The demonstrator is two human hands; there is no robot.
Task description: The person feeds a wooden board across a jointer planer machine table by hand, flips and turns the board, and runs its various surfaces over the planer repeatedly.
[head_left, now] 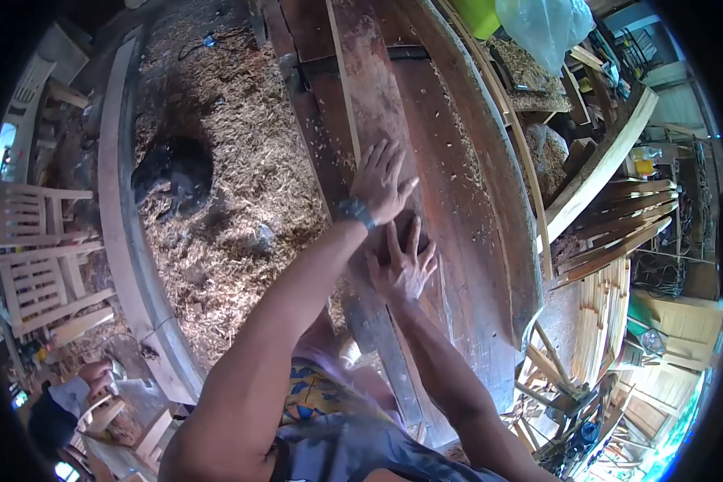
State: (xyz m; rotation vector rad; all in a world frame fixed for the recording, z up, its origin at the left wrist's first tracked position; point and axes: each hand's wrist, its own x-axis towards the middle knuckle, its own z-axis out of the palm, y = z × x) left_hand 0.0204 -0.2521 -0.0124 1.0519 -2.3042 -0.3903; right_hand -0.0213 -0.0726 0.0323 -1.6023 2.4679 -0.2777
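Note:
A long wooden board (369, 72) runs away from me along the top of a dark, worn workbench (490, 281). My left hand (381, 181), with a dark band on its wrist, lies on the board with fingers stretched forward. Closer to me, my right hand (406, 269) rests on the board with its fingers spread. A dark patch (387, 234) shows around the right fingertips; whether it is a shadow or an object, I cannot tell.
Wood shavings (257, 136) cover the floor at left, where a dark animal (177, 173) lies curled. Beyond it stand a long beam (124, 193) and slatted wooden frames (44, 285). A person (56, 414) is at lower left. Curved wooden pieces (618, 217) are stacked at right.

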